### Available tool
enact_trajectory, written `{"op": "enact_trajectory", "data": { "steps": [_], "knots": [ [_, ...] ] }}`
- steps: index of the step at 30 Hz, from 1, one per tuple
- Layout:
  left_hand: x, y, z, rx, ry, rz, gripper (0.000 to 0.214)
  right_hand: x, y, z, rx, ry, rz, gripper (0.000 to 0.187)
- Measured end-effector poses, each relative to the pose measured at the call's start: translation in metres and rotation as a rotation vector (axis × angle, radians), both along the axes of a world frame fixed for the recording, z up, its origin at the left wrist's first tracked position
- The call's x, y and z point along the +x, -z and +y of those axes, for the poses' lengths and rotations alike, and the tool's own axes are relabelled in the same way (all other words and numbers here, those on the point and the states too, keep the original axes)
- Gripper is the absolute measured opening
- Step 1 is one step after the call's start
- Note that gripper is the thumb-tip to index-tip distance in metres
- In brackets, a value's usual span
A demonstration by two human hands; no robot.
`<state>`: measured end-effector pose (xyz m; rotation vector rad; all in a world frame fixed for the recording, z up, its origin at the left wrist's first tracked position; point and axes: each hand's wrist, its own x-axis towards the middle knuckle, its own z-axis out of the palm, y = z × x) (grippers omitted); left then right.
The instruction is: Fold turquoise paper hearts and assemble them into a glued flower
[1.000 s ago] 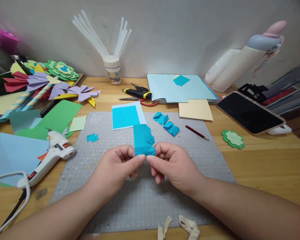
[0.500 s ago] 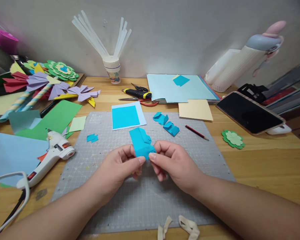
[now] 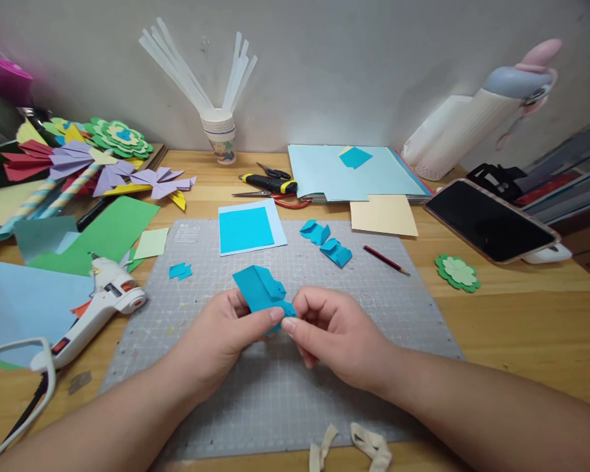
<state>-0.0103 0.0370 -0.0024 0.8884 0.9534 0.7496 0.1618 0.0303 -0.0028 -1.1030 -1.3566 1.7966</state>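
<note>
Both my hands pinch a folded blue paper piece (image 3: pixel 258 288) just above the grey cutting mat (image 3: pixel 285 393). My left hand (image 3: pixel 223 341) grips its near edge with thumb and forefinger. My right hand (image 3: pixel 334 334) pinches the same edge from the right, fingers curled. The paper tilts up and to the left. Two small folded blue pieces (image 3: pixel 326 241) lie on the mat beyond, beside a flat blue square on a pale sheet (image 3: pixel 248 228). A tiny blue scrap (image 3: pixel 180 270) lies to the left.
A white glue gun (image 3: pixel 91 308) with its cord lies left of the mat. Scissors and a knife (image 3: pixel 270 183) lie behind, by a cup of glue sticks (image 3: pixel 219 134). A pencil (image 3: pixel 386 259), a phone (image 3: pixel 489 219), coloured sheets (image 3: pixel 98 233) and paper flowers (image 3: pixel 118 136) surround the mat.
The blue piece has swung from pointing upright to tilting left and has come lower. Both hands shifted slightly nearer and closer together, still pinching it.
</note>
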Motion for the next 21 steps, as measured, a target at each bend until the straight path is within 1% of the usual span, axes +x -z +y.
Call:
{"op": "enact_trajectory", "data": {
  "steps": [4,8,10,16,21],
  "knots": [
    [-0.0009,-0.0006,0.0009,0.016,0.023,0.014,0.014,0.0013,0.0025,0.0005,-0.025,-0.043,0.078,0.025],
    [-0.0010,-0.0003,0.0011,0.051,0.068,0.013,0.015,0.0037,0.0038,0.0018,-0.032,-0.048,0.133,0.030],
    [-0.0010,0.0003,0.0012,0.062,0.076,0.014,0.015,0.0035,0.0035,0.0024,-0.036,-0.043,0.113,0.030],
    [-0.0008,0.0002,0.0010,0.071,0.042,0.062,0.016,0.0010,0.0012,0.0029,-0.019,-0.031,0.054,0.026],
    [0.0013,-0.0023,-0.0002,0.054,-0.014,0.110,0.016,0.0015,0.0062,0.0012,0.047,-0.007,-0.013,0.024]
  ]
}}
